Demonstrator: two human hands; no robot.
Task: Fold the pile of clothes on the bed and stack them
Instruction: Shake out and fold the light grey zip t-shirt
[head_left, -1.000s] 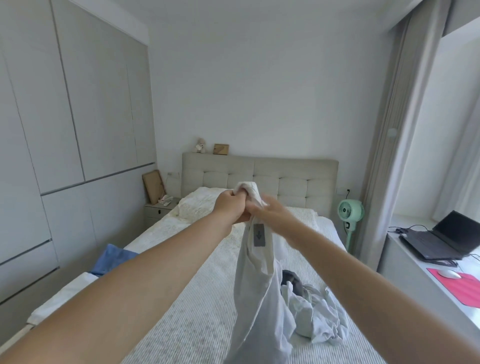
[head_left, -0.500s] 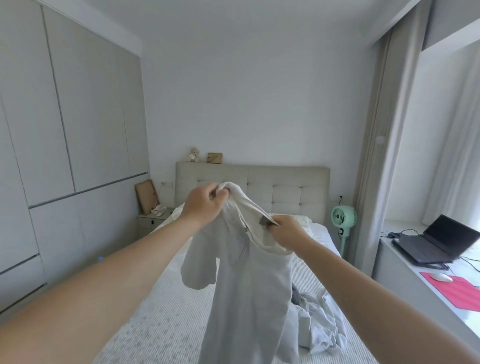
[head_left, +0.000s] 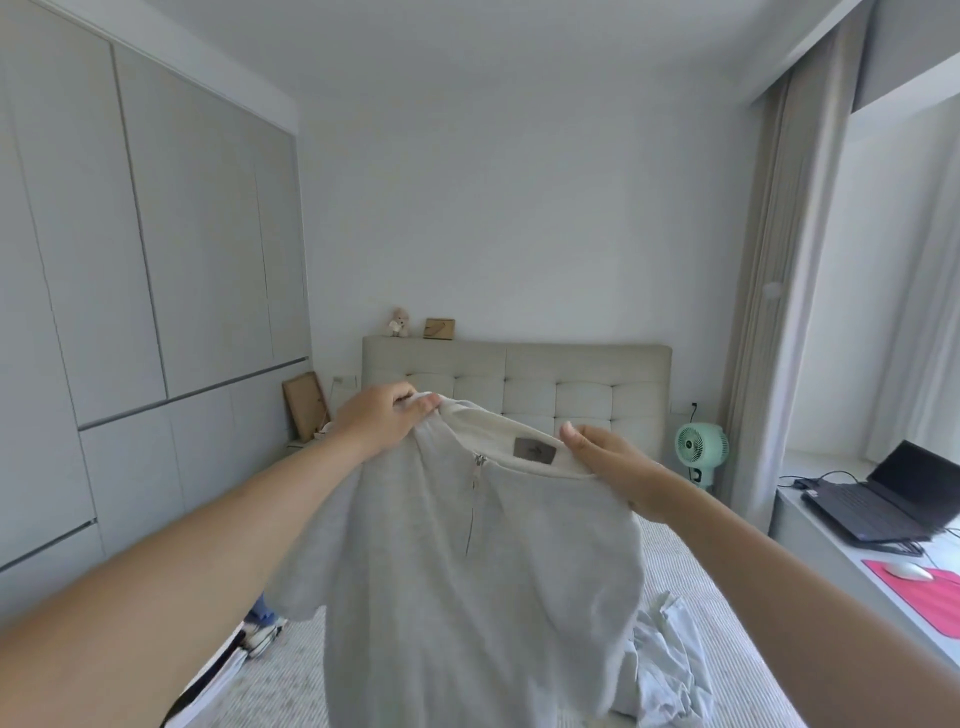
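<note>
- Left hand (head_left: 382, 421) has its grip pinching the grey shirt (head_left: 467, 571) at the collar.
- Right hand (head_left: 615, 462) has its grip holding the collar's other side.
- Shirt hangs above the bed (head_left: 691, 566).

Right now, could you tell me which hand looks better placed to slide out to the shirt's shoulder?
Probably the right hand: it pinches the grey shirt at the collar, nearer its shoulder. The left hand grips the collar's bunched end.

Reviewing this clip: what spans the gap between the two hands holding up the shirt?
In the head view, the shirt's collar edge with a dark neck label stretches between the left hand and right hand; a short zip hangs below it.
</note>
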